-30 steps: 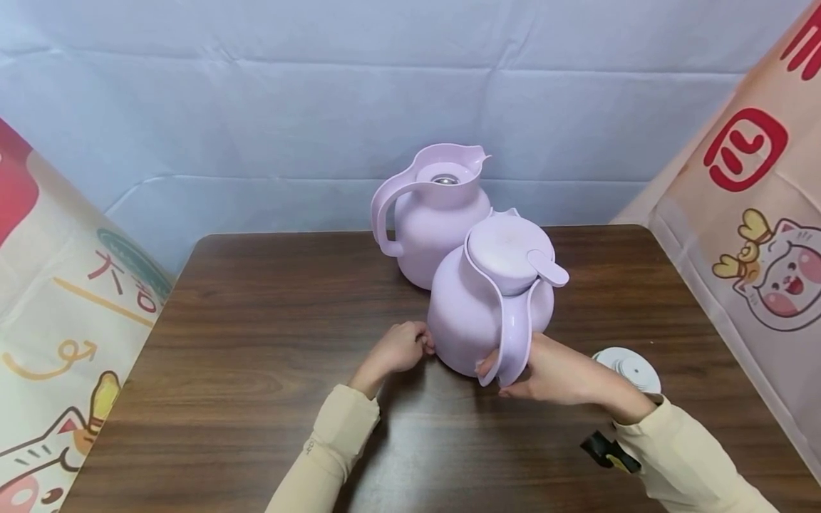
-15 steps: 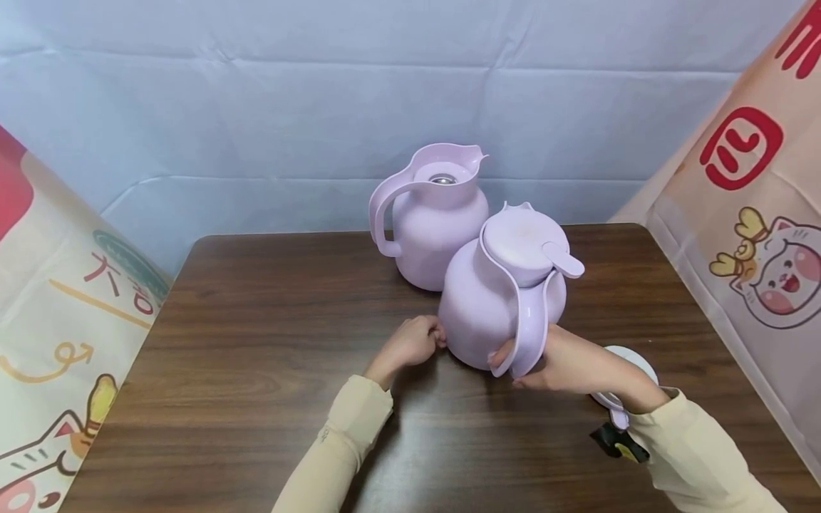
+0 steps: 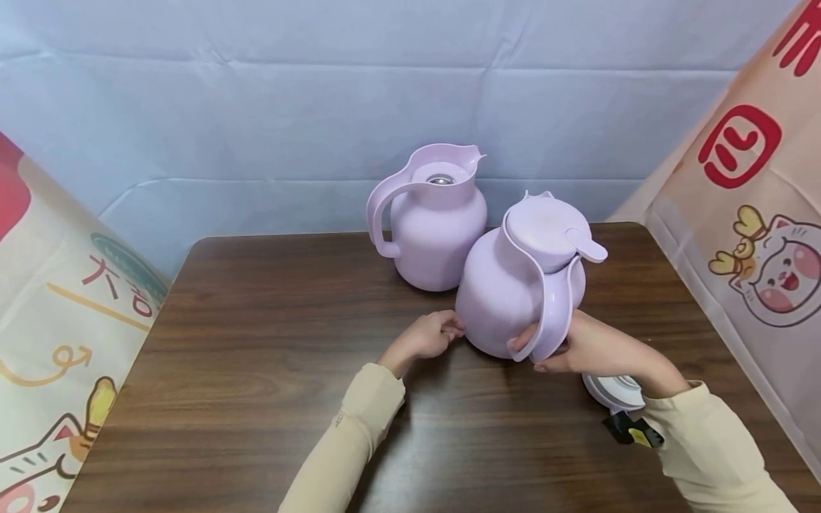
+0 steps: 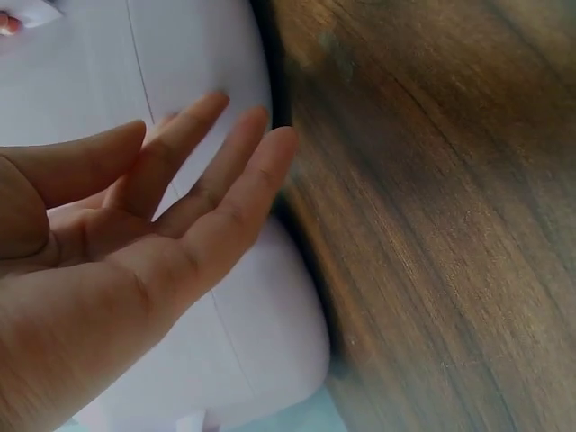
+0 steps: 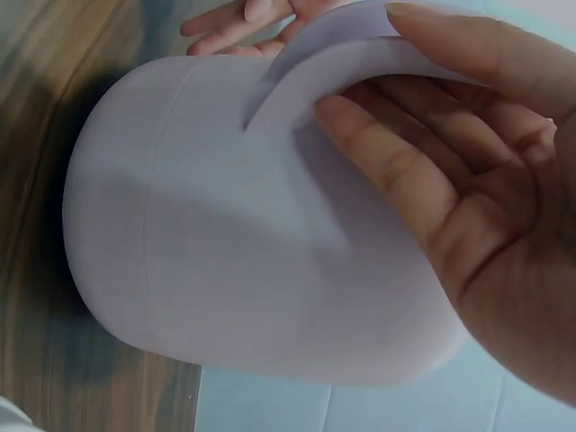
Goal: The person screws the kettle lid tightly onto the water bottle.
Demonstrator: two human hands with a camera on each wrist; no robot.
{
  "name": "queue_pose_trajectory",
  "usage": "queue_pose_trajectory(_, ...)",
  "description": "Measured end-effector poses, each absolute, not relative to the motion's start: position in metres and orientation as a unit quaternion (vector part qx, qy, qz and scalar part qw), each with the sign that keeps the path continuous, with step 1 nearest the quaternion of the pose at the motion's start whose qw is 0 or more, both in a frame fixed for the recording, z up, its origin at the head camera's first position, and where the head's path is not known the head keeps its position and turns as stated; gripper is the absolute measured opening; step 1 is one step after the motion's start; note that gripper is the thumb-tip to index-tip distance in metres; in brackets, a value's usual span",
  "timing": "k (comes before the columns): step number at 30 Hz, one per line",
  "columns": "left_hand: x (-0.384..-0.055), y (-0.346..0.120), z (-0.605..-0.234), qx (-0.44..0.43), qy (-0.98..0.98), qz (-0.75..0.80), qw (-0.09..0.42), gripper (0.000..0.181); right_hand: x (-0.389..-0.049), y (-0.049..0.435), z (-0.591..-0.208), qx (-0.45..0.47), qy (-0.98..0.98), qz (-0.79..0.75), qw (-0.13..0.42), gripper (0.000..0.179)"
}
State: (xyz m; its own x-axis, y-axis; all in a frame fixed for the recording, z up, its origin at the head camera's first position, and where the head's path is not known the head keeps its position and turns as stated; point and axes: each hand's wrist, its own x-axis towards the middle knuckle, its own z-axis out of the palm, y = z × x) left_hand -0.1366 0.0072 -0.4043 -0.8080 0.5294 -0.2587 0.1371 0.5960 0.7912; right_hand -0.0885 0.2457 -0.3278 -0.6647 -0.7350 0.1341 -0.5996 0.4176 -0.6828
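Note:
A lilac vacuum jug [image 3: 500, 292] with its lid on stands at the right of the table's middle. My right hand [image 3: 593, 349] grips its handle low down; in the right wrist view the thumb lies along the outside and the fingers reach behind the handle [image 5: 351, 63]. Beside the jug's lower left side is my left hand [image 3: 430, 333], fingertips at or very near its wall. Loosely bent, spread fingers [image 4: 243, 171] hold nothing in the left wrist view. Just behind stands a second lilac jug [image 3: 436, 228], lidless, its inner opening showing.
A white round lid-like piece [image 3: 616, 390] lies on the wooden table [image 3: 256, 370], partly hidden by my right forearm. A black piece with a yellow mark [image 3: 631, 429] shows at the right cuff. Pale cloth [image 3: 288, 128] hangs behind; printed sheets flank both sides.
The lidded jug has moved to the right and slightly back, with both hands going along. The lidless jug has stayed in its place on the table.

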Motion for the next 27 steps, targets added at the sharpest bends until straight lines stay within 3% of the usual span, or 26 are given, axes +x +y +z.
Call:
queue_pose_trajectory(8, -0.146, 0.016, -0.405, 0.212, 0.846, 0.413, 0.264, 0.026, -0.093, 0.262, -0.328, -0.395, 0.839, -0.367, 0.075, 0.030)
queue_pose_trajectory(27, -0.150, 0.024, -0.407, 0.186, 0.866, 0.395, 0.244, 0.032, -0.086, 0.259, -0.327, -0.275, 0.908, -0.316, -0.016, 0.025)
